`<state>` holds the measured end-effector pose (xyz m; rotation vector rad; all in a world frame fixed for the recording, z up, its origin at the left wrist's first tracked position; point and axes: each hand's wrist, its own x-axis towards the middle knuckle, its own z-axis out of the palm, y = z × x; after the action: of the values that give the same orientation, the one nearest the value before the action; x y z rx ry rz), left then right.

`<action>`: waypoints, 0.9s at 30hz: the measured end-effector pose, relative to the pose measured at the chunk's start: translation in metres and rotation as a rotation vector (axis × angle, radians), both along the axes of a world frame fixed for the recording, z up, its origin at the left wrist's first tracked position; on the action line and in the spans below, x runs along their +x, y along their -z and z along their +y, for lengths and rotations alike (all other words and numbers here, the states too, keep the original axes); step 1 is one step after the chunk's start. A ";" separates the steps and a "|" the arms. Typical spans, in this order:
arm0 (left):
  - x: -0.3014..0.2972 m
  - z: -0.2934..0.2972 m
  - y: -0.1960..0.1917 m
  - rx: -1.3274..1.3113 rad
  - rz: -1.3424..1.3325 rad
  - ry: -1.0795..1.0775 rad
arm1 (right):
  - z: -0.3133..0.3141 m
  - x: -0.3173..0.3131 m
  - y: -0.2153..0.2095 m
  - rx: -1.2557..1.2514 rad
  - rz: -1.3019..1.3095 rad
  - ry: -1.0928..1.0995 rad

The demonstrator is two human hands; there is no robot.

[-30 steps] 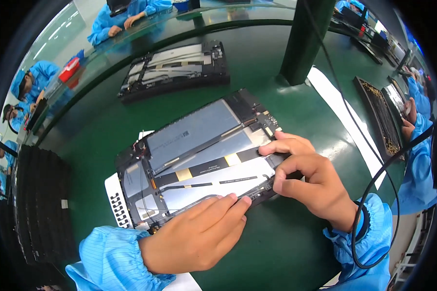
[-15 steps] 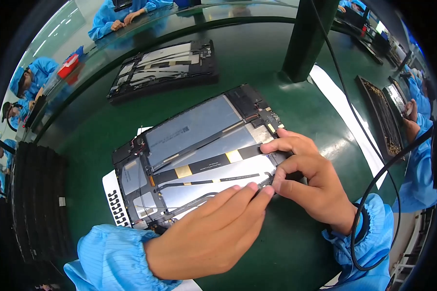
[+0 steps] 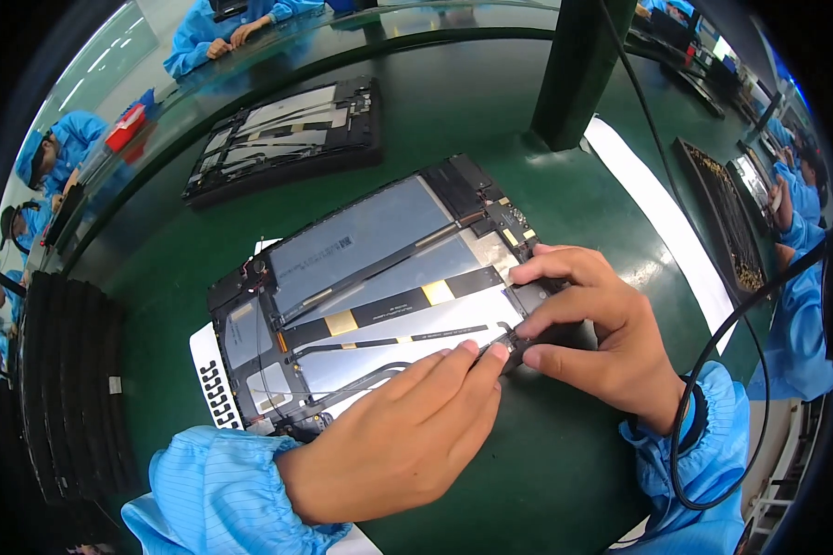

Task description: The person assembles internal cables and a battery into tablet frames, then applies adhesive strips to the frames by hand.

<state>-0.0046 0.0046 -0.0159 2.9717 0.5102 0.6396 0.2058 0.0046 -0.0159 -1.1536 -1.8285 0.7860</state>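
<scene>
You are working on an opened tablet back (image 3: 379,296), lying flat on the green tabletop (image 3: 453,120), just in front of you, tilted so its far end is pointing up-right. Your left hand (image 3: 407,435) is lying palm down over the near edge of the tablet, fingers stretched out together, with the fingertips (image 3: 486,351) pressing on the thin black cable (image 3: 389,340) near the right end of the frame. Your right hand (image 3: 606,333) is resting at the tablet's right corner, index finger and thumb curling in toward each other, tips meeting your left fingertips at the same spot; whether they are pinching something small there, cannot tell. A black ribbon strip with gold patches (image 3: 389,310) is running across the grey panel. A white perforated piece (image 3: 215,388) is sticking out from under the tablet's near-left corner. A second opened tablet (image 3: 287,134) is sitting further away on the left. A dark post (image 3: 578,69) is standing behind. A black cord (image 3: 713,370) is looping over your right sleeve.
</scene>
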 end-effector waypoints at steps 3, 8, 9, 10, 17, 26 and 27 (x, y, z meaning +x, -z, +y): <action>-0.001 -0.001 0.000 0.001 0.004 -0.011 | 0.000 0.000 0.000 0.080 -0.111 -0.049; 0.001 -0.002 -0.003 0.015 0.019 -0.002 | 0.000 0.003 -0.002 0.121 -0.159 -0.056; 0.001 -0.003 -0.004 0.001 0.024 -0.005 | 0.000 0.003 -0.003 0.135 -0.163 -0.061; 0.001 -0.003 -0.005 -0.012 0.029 -0.008 | 0.000 0.003 -0.004 0.149 -0.167 -0.067; 0.001 0.002 -0.003 0.017 0.059 -0.004 | 0.004 0.000 0.002 0.229 -0.159 -0.044; 0.012 -0.002 -0.004 -0.026 0.041 -0.028 | 0.003 -0.004 0.006 0.350 -0.142 0.034; 0.013 -0.004 -0.004 -0.038 0.039 -0.028 | 0.000 -0.005 0.008 0.361 -0.127 0.061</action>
<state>0.0082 0.0008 -0.0115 2.9519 0.5610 0.5679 0.2008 0.0047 -0.0240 -1.0344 -1.9311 0.3330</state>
